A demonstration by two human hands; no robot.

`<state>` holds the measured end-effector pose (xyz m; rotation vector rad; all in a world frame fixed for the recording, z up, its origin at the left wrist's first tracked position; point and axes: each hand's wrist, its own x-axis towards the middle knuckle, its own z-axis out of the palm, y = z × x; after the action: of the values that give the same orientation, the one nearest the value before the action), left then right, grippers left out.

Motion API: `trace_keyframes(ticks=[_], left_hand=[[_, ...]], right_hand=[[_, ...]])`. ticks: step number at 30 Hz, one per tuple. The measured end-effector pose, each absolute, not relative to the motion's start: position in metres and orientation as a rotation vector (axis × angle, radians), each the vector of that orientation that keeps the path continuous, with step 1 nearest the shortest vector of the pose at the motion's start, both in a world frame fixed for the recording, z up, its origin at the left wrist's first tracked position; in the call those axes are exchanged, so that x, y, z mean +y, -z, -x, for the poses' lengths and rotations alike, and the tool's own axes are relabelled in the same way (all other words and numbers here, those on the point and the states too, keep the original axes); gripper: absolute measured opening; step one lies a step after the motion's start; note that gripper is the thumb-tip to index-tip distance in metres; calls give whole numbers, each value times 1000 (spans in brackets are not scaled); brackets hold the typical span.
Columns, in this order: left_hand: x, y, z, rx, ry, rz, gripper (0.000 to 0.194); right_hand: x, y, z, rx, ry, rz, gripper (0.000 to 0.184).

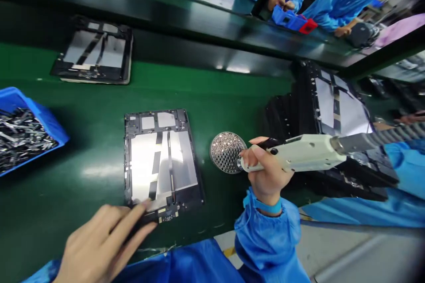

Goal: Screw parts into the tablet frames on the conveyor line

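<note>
My left hand [99,243] rests at the lower edge of a black tablet frame [162,159], its fingertips on the frame near a small circuit board [168,214]. The frame lies flat on the green conveyor belt [83,110], with silver panels and dark strips inside it. My right hand [268,172] grips a cream electric screwdriver [299,152], and its tip meets the edge of a round perforated screw dish [227,152]. The dish holds many small screws and stands just right of the frame.
A blue bin [43,115] of dark metal parts sits at the belt's left edge. Further tablet frames [94,51] [338,101] lie on the belt. A dark rail [199,40] runs behind it. Beyond, blue-sleeved co-workers [341,4] handle a blue-and-red object [292,22].
</note>
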<state>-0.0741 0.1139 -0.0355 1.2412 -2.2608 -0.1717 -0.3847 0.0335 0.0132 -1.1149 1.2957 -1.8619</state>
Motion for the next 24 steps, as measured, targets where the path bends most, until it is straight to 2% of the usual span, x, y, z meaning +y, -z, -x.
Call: trace_keyframes(ticks=[3,7,20,24], left_hand=[[111,39,89,-2385,108,-1053,35],[106,40,98,-2391,42,-970,27],[105,39,100,-2361,35,-977,24],[105,37,100,-2347,38,-959,23]], right_hand=[[31,-12,384,1319,1889,1124,7],[28,-10,384,1326,1895,1134,7],[26,-8,384,1351,1863,1142,3],[24,-7,382,1348,1869,1157,8]])
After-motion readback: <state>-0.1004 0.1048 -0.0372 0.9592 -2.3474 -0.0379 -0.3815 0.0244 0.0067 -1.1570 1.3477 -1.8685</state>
